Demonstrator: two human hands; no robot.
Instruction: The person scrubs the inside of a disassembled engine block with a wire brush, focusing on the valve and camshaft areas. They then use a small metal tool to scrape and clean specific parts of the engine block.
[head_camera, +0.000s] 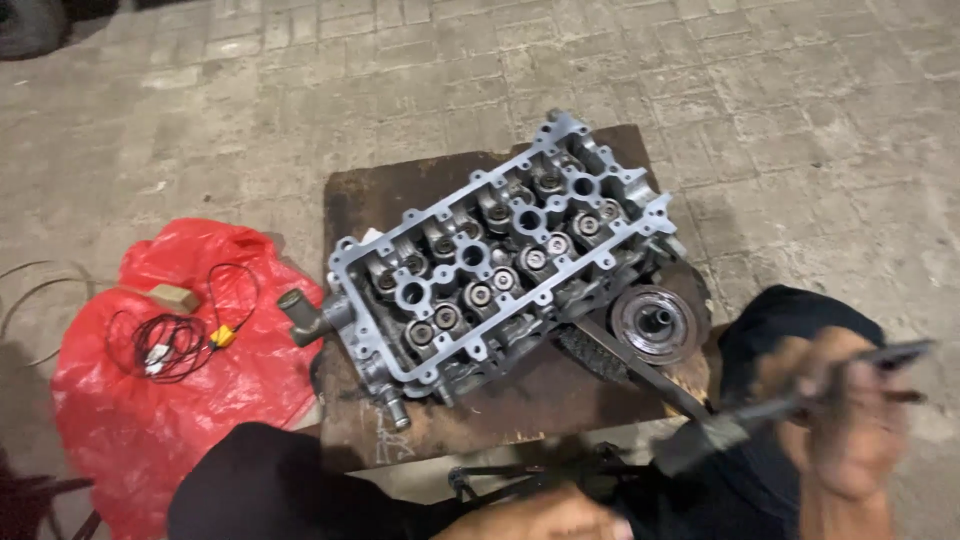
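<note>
On the brown board lay a gray metal engine head, full of round holes. Near it, the right hand was clenched around a dark, blurry tool. I could not tell the left hand's grip.

Dim, flat light covers the paving, with dark corners at top left. The right hand and its dark tool are smeared by motion blur; beyond the fingers, the cylinder head stays fairly sharp.
</note>
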